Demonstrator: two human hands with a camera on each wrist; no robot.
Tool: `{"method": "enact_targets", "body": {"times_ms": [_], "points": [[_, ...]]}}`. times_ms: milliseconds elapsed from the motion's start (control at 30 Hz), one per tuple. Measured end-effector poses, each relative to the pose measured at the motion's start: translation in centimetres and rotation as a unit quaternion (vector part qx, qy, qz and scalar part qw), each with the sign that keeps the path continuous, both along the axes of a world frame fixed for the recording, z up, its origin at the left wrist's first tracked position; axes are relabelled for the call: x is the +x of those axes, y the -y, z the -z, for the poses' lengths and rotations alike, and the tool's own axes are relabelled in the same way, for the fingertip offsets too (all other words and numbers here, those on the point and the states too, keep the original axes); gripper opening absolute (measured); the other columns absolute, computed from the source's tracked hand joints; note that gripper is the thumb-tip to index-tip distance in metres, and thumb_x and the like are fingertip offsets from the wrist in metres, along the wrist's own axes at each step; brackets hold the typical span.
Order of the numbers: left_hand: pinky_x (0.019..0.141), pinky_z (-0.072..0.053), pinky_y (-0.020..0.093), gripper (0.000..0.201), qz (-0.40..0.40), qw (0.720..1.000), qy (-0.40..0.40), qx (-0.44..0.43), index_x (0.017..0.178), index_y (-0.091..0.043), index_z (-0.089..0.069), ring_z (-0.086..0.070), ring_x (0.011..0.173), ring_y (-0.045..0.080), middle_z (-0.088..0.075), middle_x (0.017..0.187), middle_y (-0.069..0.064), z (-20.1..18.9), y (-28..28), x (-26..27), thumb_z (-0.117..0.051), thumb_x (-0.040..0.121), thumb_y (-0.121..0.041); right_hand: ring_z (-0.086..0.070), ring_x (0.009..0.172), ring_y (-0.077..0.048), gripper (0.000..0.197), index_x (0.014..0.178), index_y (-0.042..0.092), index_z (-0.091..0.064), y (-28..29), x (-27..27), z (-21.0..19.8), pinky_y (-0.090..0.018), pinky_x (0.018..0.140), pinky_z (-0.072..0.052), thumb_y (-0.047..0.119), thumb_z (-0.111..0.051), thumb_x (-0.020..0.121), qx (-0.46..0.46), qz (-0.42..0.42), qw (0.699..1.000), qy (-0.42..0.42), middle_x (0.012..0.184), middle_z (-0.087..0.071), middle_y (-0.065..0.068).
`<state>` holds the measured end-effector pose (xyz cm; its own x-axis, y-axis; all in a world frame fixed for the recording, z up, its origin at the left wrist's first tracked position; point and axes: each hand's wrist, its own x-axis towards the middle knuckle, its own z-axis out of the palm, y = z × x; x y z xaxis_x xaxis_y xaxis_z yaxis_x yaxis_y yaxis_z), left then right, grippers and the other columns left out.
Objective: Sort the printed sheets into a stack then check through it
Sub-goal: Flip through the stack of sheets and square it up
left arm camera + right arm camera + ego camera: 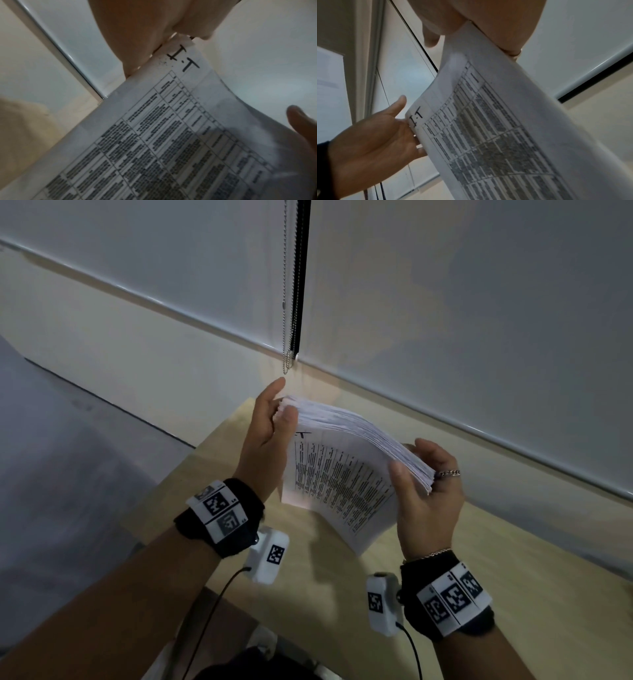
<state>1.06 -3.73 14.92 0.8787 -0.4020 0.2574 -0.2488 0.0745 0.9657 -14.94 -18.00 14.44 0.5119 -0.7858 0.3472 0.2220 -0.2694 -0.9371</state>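
Left hand (270, 426) pinches the stack's (346, 467) top corner at 10 o'clock; sheets held aloft over the table (513, 577). Right hand (424, 491), 3 o'clock, grips the far edge, thumb fanning. Checking step, I judge; next, release pages one at a time.

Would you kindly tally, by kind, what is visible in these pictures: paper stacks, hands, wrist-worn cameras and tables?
Stack of printed sheets: 1, held off the table by both hands
Hands: 2, left hand and right hand
Wrist cameras: 2, left and right
Table: 1
Total: 6
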Motion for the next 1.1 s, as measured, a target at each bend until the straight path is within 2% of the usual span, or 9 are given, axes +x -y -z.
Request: {"method": "enact_targets", "body": {"times_ms": [100, 233, 367, 467, 567, 700, 833, 1000, 1100], "points": [[0.071, -0.048, 0.009, 0.049, 0.061, 0.997, -0.039, 0.026, 0.132, -0.014, -0.042, -0.06, 0.074, -0.011, -0.054, 0.099, -0.008, 1.6, -0.3, 1.5, -0.064, 0.09, 0.0, -0.064, 0.094, 0.006, 0.055, 0.12, 0.007, -0.056, 0.8, -0.2, 1.0, -0.013, 0.082, -0.051, 0.002, -0.082, 0.072, 0.015, -0.021, 0.998, -0.049, 0.102, -0.066, 0.016], [0.074, -0.052, 0.019, 0.036, 0.108, 0.986, -0.02, 0.124, 0.11, -0.002, -0.063, -0.069, 0.082, 0.003, -0.068, 0.093, -0.006, 3.6, -0.5, 2.7, -0.08, 0.08, -0.011, -0.073, 0.084, -0.008, 0.031, 0.095, 0.018, -0.072, 1.5, 0.4, 2.1, -0.025, 0.075, -0.056, -0.001, -0.081, 0.073, 0.073, -0.054, 0.992, -0.083, 0.088, -0.078, 0.006], [0.078, -0.051, 0.013, 0.027, 0.101, 0.988, 0.007, 0.115, 0.105, -0.009, -0.071, -0.07, 0.088, -0.001, -0.074, 0.096, -0.01, 3.3, -0.7, 2.0, -0.08, 0.08, -0.013, -0.071, 0.075, -0.004, 0.035, 0.084, 0.025, -0.074, 2.1, 0.1, 2.1, -0.023, 0.073, -0.058, -0.007, -0.079, 0.073, 0.072, -0.047, 0.994, -0.061, 0.078, -0.077, 0.013], [0.079, -0.056, 0.02, 0.03, 0.102, 0.989, -0.017, 0.103, 0.105, -0.018, -0.07, -0.073, 0.092, 0.006, -0.077, 0.097, -0.009, 3.9, -1.0, 1.3, -0.081, 0.078, -0.011, -0.073, 0.078, -0.005, 0.03, 0.094, 0.011, -0.074, 2.1, -0.5, 2.9, -0.021, 0.073, -0.059, -0.008, -0.079, 0.071, 0.076, -0.049, 0.993, -0.077, 0.082, -0.077, 0.011], [0.079, -0.055, 0.022, 0.025, 0.116, 0.985, -0.062, 0.116, 0.101, -0.024, -0.072, -0.073, 0.093, 0.006, -0.077, 0.095, -0.015, 5.1, -1.1, 0.3, -0.081, 0.078, -0.017, -0.075, 0.085, -0.017, 0.032, 0.101, -0.001, -0.072, 1.8, -0.7, 4.3, -0.034, 0.079, -0.061, -0.001, -0.082, 0.071, 0.106, -0.065, 0.985, -0.124, 0.09, -0.078, -0.001], [0.078, -0.054, 0.018, 0.023, 0.11, 0.984, -0.092, 0.1, 0.098, -0.033, -0.071, -0.072, 0.094, 0.002, -0.076, 0.095, -0.021, 5.6, -0.8, -0.9, -0.078, 0.082, -0.019, -0.074, 0.079, -0.011, 0.024, 0.091, 0.015, -0.072, 1.6, -0.4, 5.1, -0.025, 0.07, -0.059, 0.003, -0.081, 0.073, 0.129, -0.042, 0.982, -0.129, 0.083, -0.078, 0.006], [0.083, -0.059, 0.029, 0.026, 0.088, 0.986, -0.08, 0.12, 0.104, -0.026, -0.072, -0.071, 0.094, 0.0, -0.076, 0.098, -0.016, 4.7, -0.7, -0.6, -0.079, 0.08, -0.021, -0.073, 0.073, -0.009, 0.018, 0.088, 0.012, -0.073, 1.5, 0.1, 4.4, -0.023, 0.066, -0.058, 0.004, -0.081, 0.074, 0.143, -0.03, 0.981, -0.127, 0.078, -0.077, 0.008], [0.101, -0.048, 0.047, 0.079, -0.038, 0.982, 0.117, 0.145, 0.134, -0.022, -0.045, -0.053, 0.123, 0.017, -0.055, 0.132, -0.007, 0.6, -1.2, 0.7, -0.087, 0.067, -0.032, -0.07, 0.065, -0.005, 0.015, 0.086, 0.011, -0.075, 3.3, 0.3, 1.6, -0.019, 0.059, -0.053, 0.016, -0.083, 0.075, -0.005, -0.025, 0.982, -0.189, 0.075, -0.074, 0.007], [0.112, -0.032, 0.052, 0.089, -0.038, 0.893, 0.393, 0.216, 0.142, -0.018, -0.045, -0.035, 0.141, 0.024, -0.046, 0.148, 0.0, -3.6, -0.4, 0.1, -0.08, 0.066, -0.049, -0.064, 0.065, -0.011, 0.023, 0.079, 0.009, -0.072, 3.8, 1.4, -0.3, -0.021, 0.06, -0.049, 0.031, -0.079, 0.078, -0.203, -0.034, 0.951, -0.231, 0.071, -0.066, 0.003]]}}
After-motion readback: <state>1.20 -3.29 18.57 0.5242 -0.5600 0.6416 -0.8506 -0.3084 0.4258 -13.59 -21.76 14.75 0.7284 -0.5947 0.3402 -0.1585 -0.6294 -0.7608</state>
